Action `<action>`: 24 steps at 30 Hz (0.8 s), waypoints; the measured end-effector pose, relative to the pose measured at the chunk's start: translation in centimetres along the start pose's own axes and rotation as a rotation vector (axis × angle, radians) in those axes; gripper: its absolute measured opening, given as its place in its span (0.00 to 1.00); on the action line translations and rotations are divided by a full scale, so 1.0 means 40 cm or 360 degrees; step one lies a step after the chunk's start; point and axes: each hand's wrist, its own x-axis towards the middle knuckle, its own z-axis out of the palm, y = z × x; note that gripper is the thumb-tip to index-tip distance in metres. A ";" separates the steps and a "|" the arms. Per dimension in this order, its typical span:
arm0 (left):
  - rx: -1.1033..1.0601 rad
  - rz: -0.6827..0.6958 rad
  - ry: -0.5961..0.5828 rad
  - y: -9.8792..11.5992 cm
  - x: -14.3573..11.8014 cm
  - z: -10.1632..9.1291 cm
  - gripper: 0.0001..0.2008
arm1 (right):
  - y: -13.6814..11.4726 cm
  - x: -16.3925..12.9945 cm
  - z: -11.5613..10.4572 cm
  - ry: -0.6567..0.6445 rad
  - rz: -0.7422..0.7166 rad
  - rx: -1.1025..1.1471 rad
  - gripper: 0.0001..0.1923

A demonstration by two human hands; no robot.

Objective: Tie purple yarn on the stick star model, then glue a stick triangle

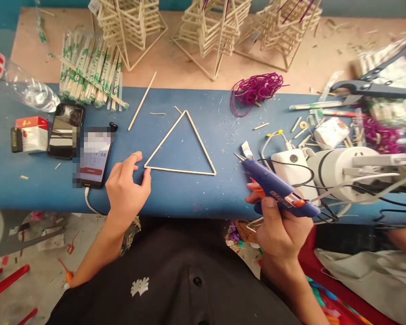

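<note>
A triangle of thin wooden sticks (181, 170) lies flat on the blue tabletop (182, 194). At its left corner is my left hand (126, 187), thumb and fingers apart with nothing between them; the thumb is close to the corner, and I cannot tell if it touches. To the right of the triangle, my right hand (280, 230) grips a blue hot glue gun (274, 183), its metal nozzle pointing up and left. One loose stick (142, 101) lies diagonally beyond my left hand.
Stick lattice structures (209, 36) stand at the back. Wrapped chopsticks (88, 72), a bottle (30, 85) and phones (95, 153) are on the left. Purple string (255, 90) lies beyond the glue gun; a power strip tower (345, 171), cables and dark-handled shears (375, 85) crowd the right.
</note>
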 end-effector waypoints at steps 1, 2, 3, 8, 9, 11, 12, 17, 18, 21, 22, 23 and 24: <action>0.0008 0.0021 0.0011 -0.002 0.000 0.003 0.16 | -0.012 0.013 0.004 0.0030 -0.0025 0.0006 0.11; 0.0023 0.0046 0.0025 -0.003 -0.001 0.005 0.16 | -0.024 0.027 0.007 0.0061 -0.0040 -0.0008 0.10; 0.0041 0.0072 0.0041 -0.003 -0.002 0.007 0.16 | -0.037 0.042 0.011 0.0079 -0.0051 -0.0027 0.10; 0.0078 0.0120 0.0072 -0.001 -0.007 0.013 0.16 | -0.103 0.138 0.029 0.0191 -0.0224 0.0076 0.12; 0.0065 0.0110 0.0070 -0.003 -0.008 0.014 0.17 | -0.116 0.158 0.034 0.0221 -0.0276 0.0119 0.14; 0.0023 0.0080 0.0072 -0.010 -0.010 0.016 0.18 | -0.137 0.192 0.043 0.0315 -0.0377 0.0217 0.16; 0.0003 0.0075 0.0090 -0.015 -0.012 0.017 0.19 | -0.145 0.203 0.046 0.0374 -0.0432 0.0269 0.16; -0.0127 0.0511 0.0337 0.009 -0.011 0.016 0.14 | -0.155 0.208 0.032 0.0593 -0.0598 0.0411 0.16; -0.0184 0.0633 0.0302 0.035 -0.006 0.013 0.12 | -0.157 0.200 0.023 0.0622 -0.0598 0.0399 0.15; -0.0290 0.0959 -0.0079 0.168 0.024 0.014 0.09 | -0.164 0.174 -0.006 0.0734 -0.0618 0.0408 0.12; -0.0235 0.1152 -0.0280 0.224 0.039 0.020 0.10 | -0.166 0.164 -0.017 0.0765 -0.0609 0.0414 0.12; -0.0198 0.1394 -0.0468 0.280 0.056 0.029 0.11 | -0.165 0.155 -0.028 0.0802 -0.0594 0.0407 0.12; -0.0160 0.1582 -0.0615 0.334 0.073 0.042 0.12 | -0.161 0.145 -0.041 0.0863 -0.0584 0.0387 0.13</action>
